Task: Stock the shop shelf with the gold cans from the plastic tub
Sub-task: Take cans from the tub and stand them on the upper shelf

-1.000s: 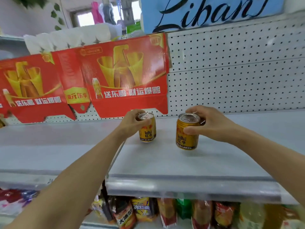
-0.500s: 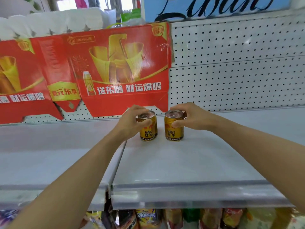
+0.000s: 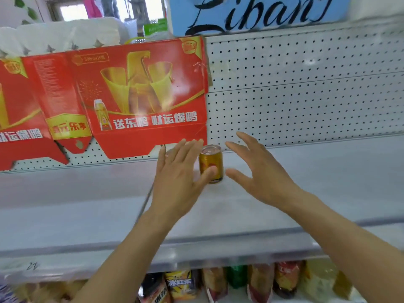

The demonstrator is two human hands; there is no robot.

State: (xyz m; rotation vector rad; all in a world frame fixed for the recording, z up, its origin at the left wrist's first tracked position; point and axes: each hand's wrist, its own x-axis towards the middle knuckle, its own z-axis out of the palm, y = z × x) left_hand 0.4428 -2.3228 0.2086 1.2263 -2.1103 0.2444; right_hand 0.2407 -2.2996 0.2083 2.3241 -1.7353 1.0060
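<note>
Flanking a gold can [image 3: 211, 164], the left hand [image 3: 178, 178] and right hand [image 3: 261, 174] spread loose, each grip empty. It stands upright, pull-tab skyward, on the grey shelf [image 3: 306, 182] against white pegboard [image 3: 306, 95] beside a red carton [image 3: 140, 99].

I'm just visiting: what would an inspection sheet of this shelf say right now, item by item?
Surface: grey metal shelf, pegboard back panel.
Job's things: one gold can stands upright near the back; any second can would be hidden behind the left hand; the tub is not in view.
Clutter: nothing seen on the shelf.
Hands: left hand and right hand open, flanking the can; whether the left thumb touches it is unclear.
Cables: nothing seen.
Surroundings: red flattened carton on the pegboard, blue sign above, snack packets below.
</note>
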